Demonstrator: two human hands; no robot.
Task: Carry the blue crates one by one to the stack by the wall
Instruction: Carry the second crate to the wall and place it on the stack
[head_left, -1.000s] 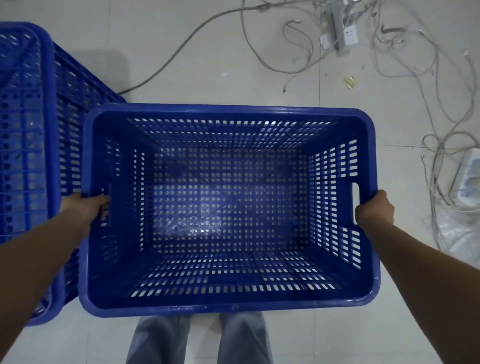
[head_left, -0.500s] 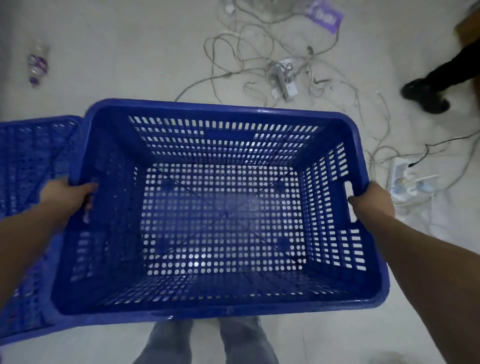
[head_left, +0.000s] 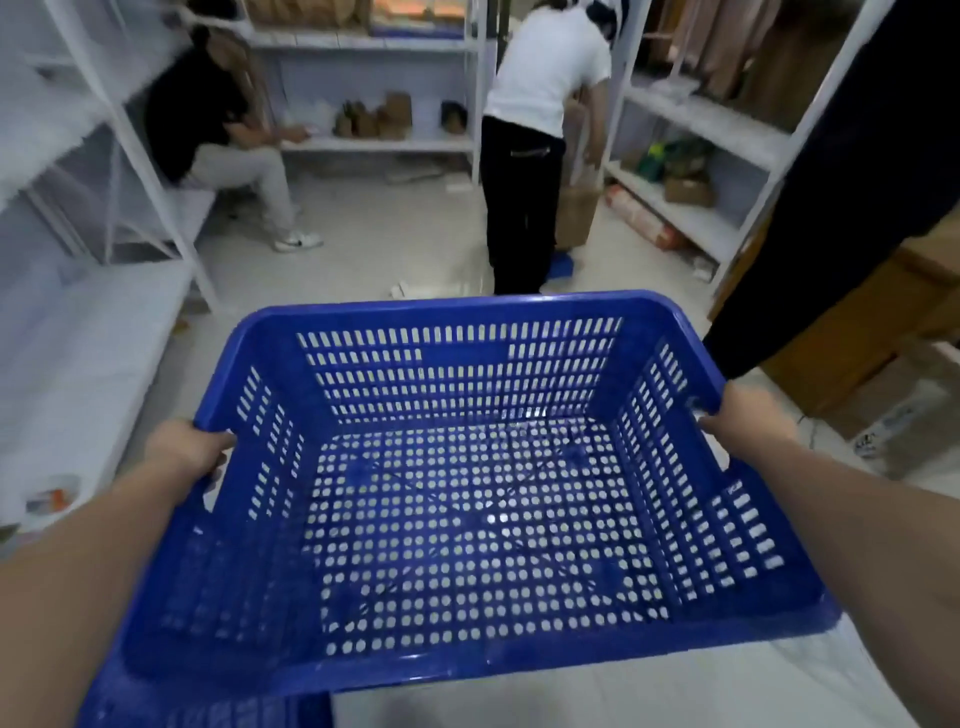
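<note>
An empty blue perforated crate (head_left: 467, 660) fills the lower middle of the view, held up off the floor and tilted a little away from me. My left hand (head_left: 187, 447) grips its left rim at the handle slot. My right hand (head_left: 745, 418) grips the right rim at the opposite handle. A sliver of another blue crate (head_left: 208, 709) shows at the bottom left, below the one I hold. No stack by a wall is in sight.
A person in a white top (head_left: 540, 145) stands bent over straight ahead. A second person (head_left: 218, 130) sits on a low shelf at the left. A dark-clothed leg (head_left: 841, 187) is close on the right. White shelving racks (head_left: 156, 171) line both sides; boxes (head_left: 852, 332) stand at the right.
The view has swung up from the cable-strewn floor to the room ahead. The crate has risen and tilted with both hands still on its sides. The crates at the left have dropped out of view.
</note>
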